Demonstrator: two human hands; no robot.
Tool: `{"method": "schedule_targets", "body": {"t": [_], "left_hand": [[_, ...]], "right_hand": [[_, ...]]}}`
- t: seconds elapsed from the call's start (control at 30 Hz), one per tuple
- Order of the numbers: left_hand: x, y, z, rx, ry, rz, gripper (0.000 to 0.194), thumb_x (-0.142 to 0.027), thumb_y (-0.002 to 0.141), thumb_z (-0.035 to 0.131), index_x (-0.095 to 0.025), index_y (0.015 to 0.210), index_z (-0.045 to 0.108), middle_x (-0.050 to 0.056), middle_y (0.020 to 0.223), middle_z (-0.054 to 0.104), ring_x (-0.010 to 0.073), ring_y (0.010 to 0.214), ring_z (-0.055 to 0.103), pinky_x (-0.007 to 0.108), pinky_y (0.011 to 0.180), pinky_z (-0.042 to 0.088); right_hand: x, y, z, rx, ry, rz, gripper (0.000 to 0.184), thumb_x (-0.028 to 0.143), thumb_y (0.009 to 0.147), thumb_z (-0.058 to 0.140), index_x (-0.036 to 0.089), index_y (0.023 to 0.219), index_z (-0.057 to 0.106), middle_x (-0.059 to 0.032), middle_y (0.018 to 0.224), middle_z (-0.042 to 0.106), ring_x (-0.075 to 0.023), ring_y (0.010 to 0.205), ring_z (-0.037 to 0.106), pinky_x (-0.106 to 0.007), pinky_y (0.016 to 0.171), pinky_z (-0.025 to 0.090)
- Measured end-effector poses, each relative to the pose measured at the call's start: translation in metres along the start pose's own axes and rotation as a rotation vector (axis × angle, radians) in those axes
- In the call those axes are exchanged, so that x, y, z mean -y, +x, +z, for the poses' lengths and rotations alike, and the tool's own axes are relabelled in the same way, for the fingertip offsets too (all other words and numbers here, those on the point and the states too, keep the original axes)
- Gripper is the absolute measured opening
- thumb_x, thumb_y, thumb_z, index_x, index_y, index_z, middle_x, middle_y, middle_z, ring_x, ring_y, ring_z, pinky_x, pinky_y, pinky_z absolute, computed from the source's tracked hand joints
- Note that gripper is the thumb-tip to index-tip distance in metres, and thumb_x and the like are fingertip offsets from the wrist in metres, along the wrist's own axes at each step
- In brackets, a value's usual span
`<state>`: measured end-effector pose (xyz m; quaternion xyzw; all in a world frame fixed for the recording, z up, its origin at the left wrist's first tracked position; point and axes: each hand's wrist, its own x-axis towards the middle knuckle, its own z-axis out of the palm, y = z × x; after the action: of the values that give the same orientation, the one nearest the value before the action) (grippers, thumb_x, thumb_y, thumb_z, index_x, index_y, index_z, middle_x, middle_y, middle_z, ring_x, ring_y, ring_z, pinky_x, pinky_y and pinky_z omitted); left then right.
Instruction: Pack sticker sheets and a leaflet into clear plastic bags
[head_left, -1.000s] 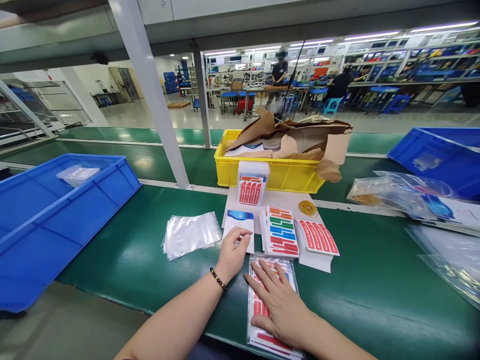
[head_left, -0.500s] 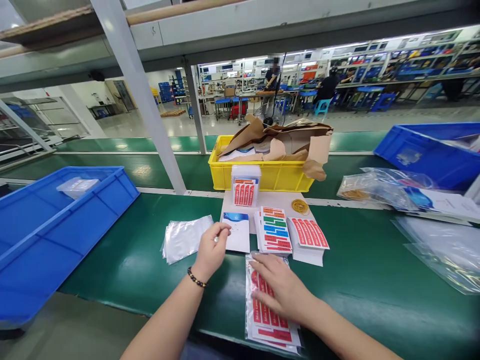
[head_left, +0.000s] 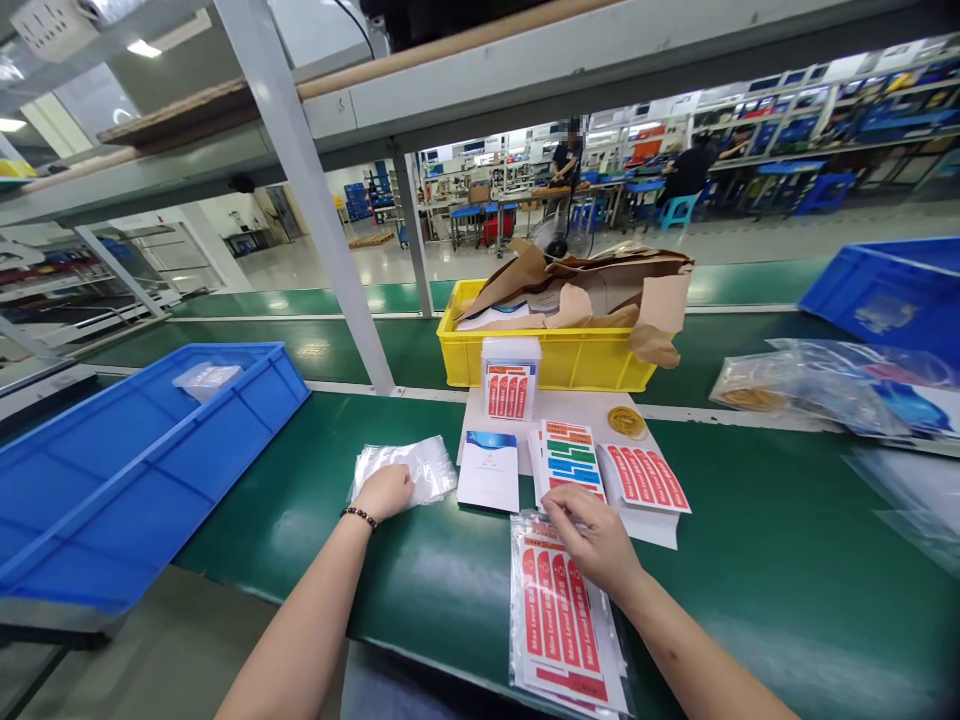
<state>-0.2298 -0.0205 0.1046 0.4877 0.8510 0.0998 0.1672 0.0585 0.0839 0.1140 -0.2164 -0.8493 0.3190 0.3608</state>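
Observation:
My left hand (head_left: 384, 492) is closed at the near edge of a stack of clear plastic bags (head_left: 429, 468), which look crumpled beside it; its fingertips are hidden. My right hand (head_left: 592, 535) has its fingers drawn together in a pinch above the top edge of a clear bag of red-and-white label sheets (head_left: 559, 610). Whether it grips anything is unclear. Between the hands lies a stack of white booklets (head_left: 488, 475) with a blue band. Behind my right hand are a stack of multicoloured label sheets (head_left: 571, 452) and a stack of red label sheets (head_left: 646, 475).
A plastic box (head_left: 511, 380) of red labels stands before a yellow bin (head_left: 555, 360) filled with brown paper. Rubber bands (head_left: 626, 422) lie on the board. Blue bins (head_left: 150, 450) flank the green bench, and plastic bags (head_left: 795, 385) lie at right. A metal post (head_left: 322, 210) rises left of centre.
My left hand has moved left from the booklets to the plastic bags. My right hand has lifted from flat on the bagged labels to a pinch at their top edge. The view has shifted left.

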Motion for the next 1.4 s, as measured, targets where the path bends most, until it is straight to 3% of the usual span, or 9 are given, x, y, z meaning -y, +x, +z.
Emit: {"method": "schedule_targets", "body": {"t": [0.17, 0.27, 0.43, 0.6, 0.8, 0.93, 1.07, 1.17, 1.4], "left_hand": [[-0.010, -0.014, -0.018, -0.009, -0.106, 0.078, 0.021, -0.029, 0.075, 0.039, -0.015, 0.062, 0.047, 0.003, 0.064, 0.053, 0.0140, 0.060, 0.047, 0.024, 0.055, 0.032], [-0.032, -0.032, -0.026, 0.042, -0.259, 0.165, 0.026, -0.036, 0.079, 0.034, -0.016, 0.067, 0.045, -0.003, 0.056, 0.045, 0.0087, 0.051, 0.040, 0.020, 0.050, 0.032], [-0.087, -0.051, -0.003, 0.234, -0.538, 0.335, 0.021, -0.034, 0.074, 0.043, -0.016, 0.065, 0.048, -0.005, 0.052, 0.043, 0.0066, 0.047, 0.037, 0.019, 0.047, 0.028], [-0.126, -0.047, 0.029, 0.250, -0.449, 0.371, 0.026, -0.035, 0.071, 0.046, -0.015, 0.056, 0.049, -0.003, 0.050, 0.047, 0.0074, 0.047, 0.041, 0.020, 0.045, 0.027], [-0.150, -0.030, 0.053, 0.295, -1.077, 0.161, 0.033, -0.044, 0.073, 0.042, -0.014, 0.061, 0.049, -0.003, 0.051, 0.046, 0.0074, 0.041, 0.042, 0.019, 0.038, 0.028], [-0.146, -0.026, 0.065, 0.265, -1.162, 0.136, 0.027, -0.037, 0.074, 0.043, -0.014, 0.060, 0.047, -0.003, 0.050, 0.045, 0.0064, 0.040, 0.040, 0.019, 0.040, 0.030], [-0.140, -0.029, 0.067, 0.164, -1.035, 0.262, 0.029, -0.037, 0.073, 0.048, -0.013, 0.056, 0.048, -0.004, 0.048, 0.043, 0.0064, 0.046, 0.039, 0.019, 0.046, 0.031], [-0.138, -0.033, 0.064, 0.121, -0.919, 0.340, 0.030, -0.036, 0.075, 0.046, -0.013, 0.055, 0.049, -0.002, 0.053, 0.047, 0.0080, 0.053, 0.042, 0.019, 0.051, 0.032], [-0.140, -0.038, 0.064, 0.096, -0.754, 0.393, 0.028, -0.027, 0.074, 0.042, -0.015, 0.048, 0.039, -0.004, 0.048, 0.039, 0.0067, 0.050, 0.035, 0.020, 0.048, 0.026]], "right_hand": [[0.004, -0.002, 0.004, 0.076, 0.172, 0.126, 0.020, 0.030, 0.082, 0.044, 0.019, 0.073, 0.058, -0.0046, 0.074, 0.060, -0.0176, 0.072, 0.056, -0.031, 0.068, 0.044], [0.004, -0.003, 0.009, 0.157, 0.431, 0.350, 0.030, 0.041, 0.081, 0.043, 0.018, 0.079, 0.061, -0.0056, 0.080, 0.061, -0.0166, 0.071, 0.057, -0.031, 0.067, 0.046], [-0.002, -0.003, 0.021, 0.267, 0.840, 0.671, 0.051, 0.053, 0.078, 0.042, 0.014, 0.108, 0.050, -0.0056, 0.074, 0.062, -0.0155, 0.060, 0.060, -0.029, 0.053, 0.048], [-0.016, -0.008, 0.017, 0.141, 0.279, 0.435, 0.034, 0.034, 0.080, 0.045, 0.016, 0.108, 0.054, -0.0035, 0.071, 0.063, -0.0161, 0.063, 0.059, -0.031, 0.060, 0.047], [-0.017, -0.013, 0.012, 0.097, -0.257, 0.053, 0.034, 0.018, 0.083, 0.033, 0.017, 0.111, 0.052, -0.0102, 0.093, 0.061, -0.0204, 0.084, 0.057, -0.034, 0.072, 0.045], [-0.006, -0.010, 0.011, 0.158, -0.215, 0.056, 0.028, 0.022, 0.082, 0.039, 0.017, 0.107, 0.052, -0.0083, 0.093, 0.058, -0.0183, 0.083, 0.054, -0.031, 0.072, 0.043], [0.000, -0.005, 0.007, 0.223, -0.125, 0.169, 0.013, 0.025, 0.082, 0.042, 0.019, 0.080, 0.054, -0.0008, 0.070, 0.054, -0.0133, 0.063, 0.051, -0.025, 0.057, 0.039], [-0.003, -0.004, 0.008, 0.247, -0.121, 0.191, 0.022, 0.021, 0.083, 0.037, 0.019, 0.064, 0.047, 0.0019, 0.060, 0.050, -0.0108, 0.055, 0.047, -0.023, 0.052, 0.035], [-0.016, -0.004, 0.014, 0.091, -0.516, 0.147, 0.027, 0.021, 0.080, 0.038, 0.019, 0.053, 0.041, -0.0003, 0.055, 0.048, -0.0133, 0.054, 0.046, -0.025, 0.052, 0.031]]}}
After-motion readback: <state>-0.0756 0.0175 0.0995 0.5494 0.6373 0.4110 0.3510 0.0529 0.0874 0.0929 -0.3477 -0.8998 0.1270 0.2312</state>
